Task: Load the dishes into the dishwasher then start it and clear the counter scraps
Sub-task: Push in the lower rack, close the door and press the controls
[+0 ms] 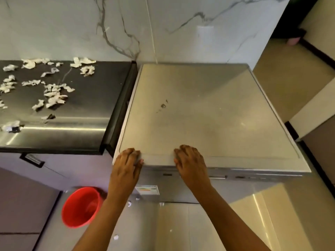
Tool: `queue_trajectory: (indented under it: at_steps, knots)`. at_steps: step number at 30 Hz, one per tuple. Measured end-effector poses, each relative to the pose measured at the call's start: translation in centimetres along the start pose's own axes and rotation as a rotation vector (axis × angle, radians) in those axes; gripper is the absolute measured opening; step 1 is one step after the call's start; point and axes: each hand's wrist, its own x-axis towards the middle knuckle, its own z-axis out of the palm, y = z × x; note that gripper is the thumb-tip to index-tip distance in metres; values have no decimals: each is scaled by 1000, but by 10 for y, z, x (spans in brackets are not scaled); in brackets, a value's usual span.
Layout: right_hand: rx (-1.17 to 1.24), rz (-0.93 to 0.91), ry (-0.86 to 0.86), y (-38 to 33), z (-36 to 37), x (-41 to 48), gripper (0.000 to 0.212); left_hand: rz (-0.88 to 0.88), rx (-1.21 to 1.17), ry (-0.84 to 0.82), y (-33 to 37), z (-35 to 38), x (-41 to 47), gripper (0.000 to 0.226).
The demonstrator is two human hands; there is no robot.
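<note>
A silver freestanding dishwasher stands right of the dark counter, seen from above; its door looks closed. Both my hands lie on the front edge of its flat top. My left hand is near the front left corner, fingers curled over the edge with the thumb on the front lip. My right hand rests a little right of it, fingers bent onto the top. Several torn white paper scraps lie scattered over the counter. No dishes are in view.
A red bucket stands on the floor below the counter's end, left of my left arm. Small paper bits lie on the tiled floor. A marble wall rises behind; a doorway and beige floor open to the right.
</note>
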Motion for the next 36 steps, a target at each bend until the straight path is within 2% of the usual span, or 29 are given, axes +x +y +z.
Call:
queue_trajectory:
  at_steps: [2,7,9,17,21,26,30,36]
  knots:
    - [-20,9,87,-1,9,-5,28,35,-7,49,-4,4,-4,48]
    - [-51,-47,399,4,41,-15,27,197,84,263,-22,28,-12,41]
    - [-69,-96,520,7,55,-17,36,229,128,363,-27,42,-15,41]
    - [-151,-155,822,16,79,-10,43,387,215,607,-48,53,-16,37]
    - [-215,-161,819,19,83,-7,43,388,209,649,-66,61,-24,43]
    - [-235,-193,878,20,85,-4,59,364,229,641,-91,71,-32,55]
    - [-242,-218,954,23,89,0,51,449,251,623,-107,72,-23,56]
    - [-146,-227,1081,12,116,-9,39,465,257,671,-110,82,-17,56]
